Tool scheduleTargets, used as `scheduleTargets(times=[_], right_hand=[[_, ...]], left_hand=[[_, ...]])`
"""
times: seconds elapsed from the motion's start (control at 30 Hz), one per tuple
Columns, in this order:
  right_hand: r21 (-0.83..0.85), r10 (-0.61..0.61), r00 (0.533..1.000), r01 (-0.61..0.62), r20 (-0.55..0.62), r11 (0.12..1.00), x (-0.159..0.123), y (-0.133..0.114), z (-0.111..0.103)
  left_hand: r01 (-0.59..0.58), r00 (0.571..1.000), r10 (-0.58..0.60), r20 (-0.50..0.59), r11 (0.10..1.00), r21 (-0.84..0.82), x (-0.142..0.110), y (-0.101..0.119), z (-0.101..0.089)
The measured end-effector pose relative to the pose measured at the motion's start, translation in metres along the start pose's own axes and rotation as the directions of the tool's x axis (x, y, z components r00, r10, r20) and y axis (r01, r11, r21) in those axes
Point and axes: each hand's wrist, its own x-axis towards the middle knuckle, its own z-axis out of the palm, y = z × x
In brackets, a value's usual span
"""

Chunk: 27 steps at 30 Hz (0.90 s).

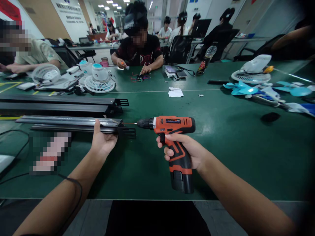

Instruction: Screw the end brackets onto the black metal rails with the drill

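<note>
My right hand [183, 147] grips an orange and black cordless drill [173, 125] by its handle, with the forefinger at the trigger. The drill points left, and its long thin bit [129, 123] reaches the end of a dark metal rail [73, 121]. Whether the tip sits in a screw or a hole is too small to tell. My left hand [104, 139] is wrapped round that rail near its right end, thumb on top and the other fingers underneath, largely hidden. A slotted bracket [128, 132] sticks out at the rail's end.
More black rails [54, 108] lie just beyond. Fan parts [99, 80] stand at the back left; blue fan blades [241, 88] lie at the right. A white paper scrap [175, 92] rests mid-table. Left of my arm are a blurred-out object and a black cable [80, 186]. A person sits opposite.
</note>
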Motion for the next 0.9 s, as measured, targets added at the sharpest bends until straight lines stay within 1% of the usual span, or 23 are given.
scheduleTargets(times=[0.07, 0.13, 0.33, 0.5, 0.7, 0.9], right_hand=[[-0.007, -0.006, 1.000, 0.006, -0.002, 1.000, 0.002, 0.002, -0.003], [-0.010, -0.011, 1.000, 0.011, 0.000, 1.000, 0.002, 0.003, -0.005], [-0.014, -0.039, 0.999, 0.039, 0.016, 0.999, 0.002, 0.004, -0.008], [-0.014, -0.054, 0.998, 0.054, 0.023, 0.998, 0.003, 0.006, -0.011], [-0.023, -0.070, 0.996, 0.072, 0.049, 0.997, 0.002, 0.009, -0.018], [-0.005, -0.057, 0.995, 0.057, 0.085, 0.998, 0.005, 0.011, -0.026]], left_hand=[[-0.012, 0.999, 0.013, 0.036, 1.000, -0.025, -0.001, -0.001, 0.000], [-0.021, 0.999, 0.023, 0.048, 0.999, -0.037, -0.003, -0.001, 0.002], [-0.014, 0.998, 0.016, -0.061, 0.999, 0.032, -0.006, -0.003, 0.013], [-0.047, 0.997, 0.049, -0.057, 0.998, 0.032, -0.005, -0.005, 0.018], [-0.048, 0.998, 0.049, 0.034, 0.999, -0.022, -0.009, -0.006, 0.012], [-0.043, 0.999, 0.043, 0.018, 0.998, -0.036, -0.007, -0.008, 0.004]])
